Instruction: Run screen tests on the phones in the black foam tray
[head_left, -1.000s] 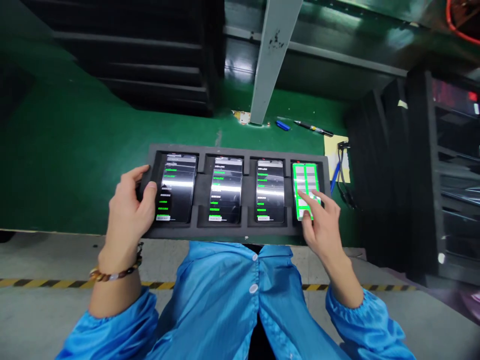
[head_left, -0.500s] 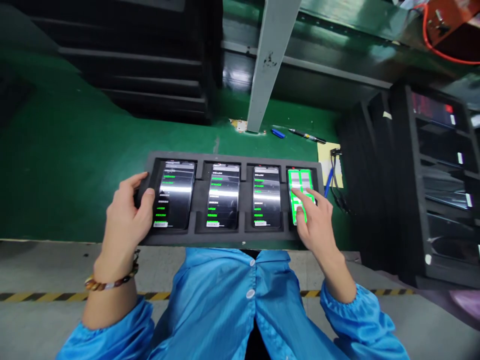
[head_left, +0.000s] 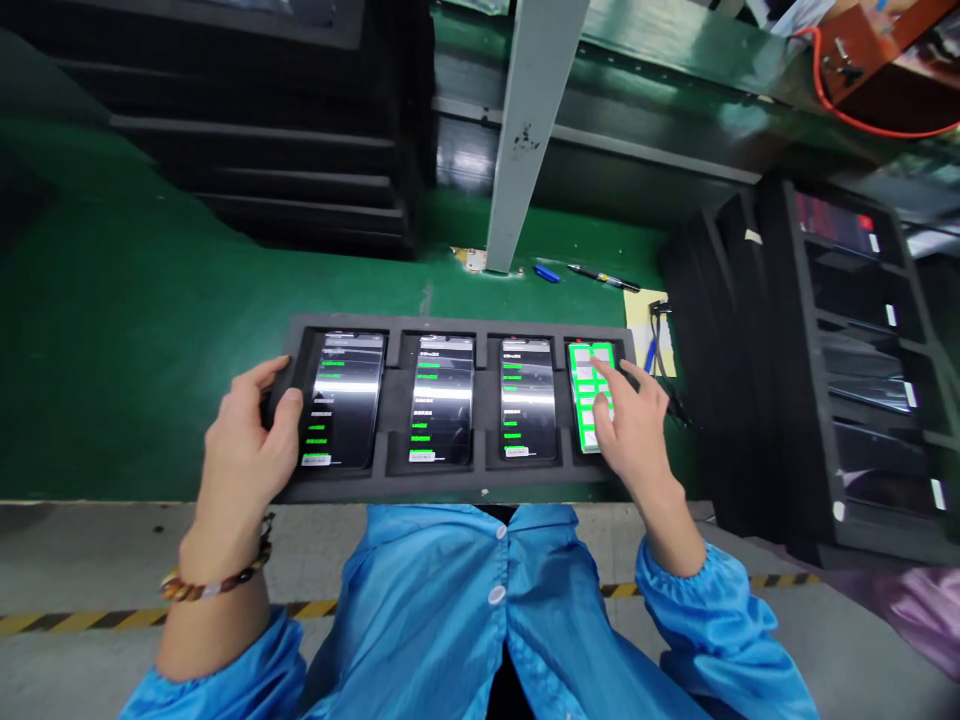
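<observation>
A black foam tray lies along the bench's front edge, with smartphones in a row of recesses. My left hand grips the tray's left end, thumb on the near side and fingers along the outer edge. At the right end, my right hand is open over a smartphone with a green-and-white grid screen. Its index fingertip is at the upper part of that screen, and the hand covers the lower right. Three other smartphones, left, middle and right, show dark screens with green and white text lines.
Stacked black trays stand at the back left and on the right, the latter holding phones. A grey post rises behind the tray. A blue cap, a black pen, yellow paper and a black cable lie nearby.
My right index finger has moved up the grid screen, where the pattern of green and white cells has changed. My left hand keeps its place on the tray. The view has shifted slightly.
</observation>
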